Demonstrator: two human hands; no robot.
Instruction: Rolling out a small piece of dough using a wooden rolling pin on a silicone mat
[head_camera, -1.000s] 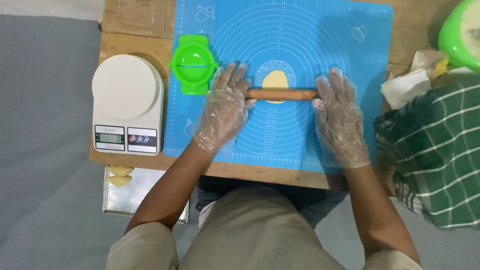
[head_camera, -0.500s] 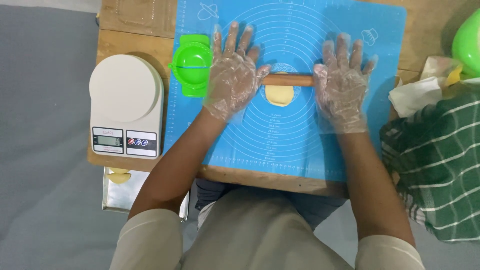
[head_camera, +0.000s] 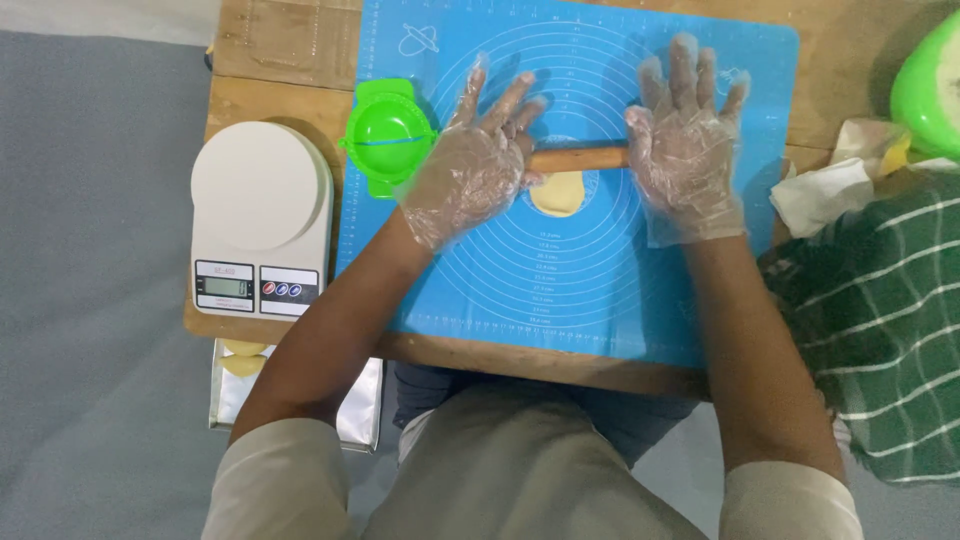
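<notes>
A wooden rolling pin (head_camera: 580, 158) lies across the far edge of a small flat piece of pale yellow dough (head_camera: 559, 194) in the middle of a blue silicone mat (head_camera: 600, 270). My left hand (head_camera: 475, 165), in a clear plastic glove, presses flat on the pin's left end with fingers spread. Gloved the same way, my right hand (head_camera: 685, 145) presses flat on the right end, fingers stretched out. Neither hand curls around the pin.
A green round dumpling press (head_camera: 388, 135) lies at the mat's left edge, beside a white kitchen scale (head_camera: 260, 215). The mat rests on a low wooden table (head_camera: 270, 60). A metal tray (head_camera: 235, 390) with dough pieces sits below. A green bowl (head_camera: 930, 80), crumpled tissue (head_camera: 820, 190) and green checked cloth (head_camera: 880, 300) are right.
The rolling pin has gone from the near side of the dough to its far edge. Both palms slid forward over it, and the fingers have spread out.
</notes>
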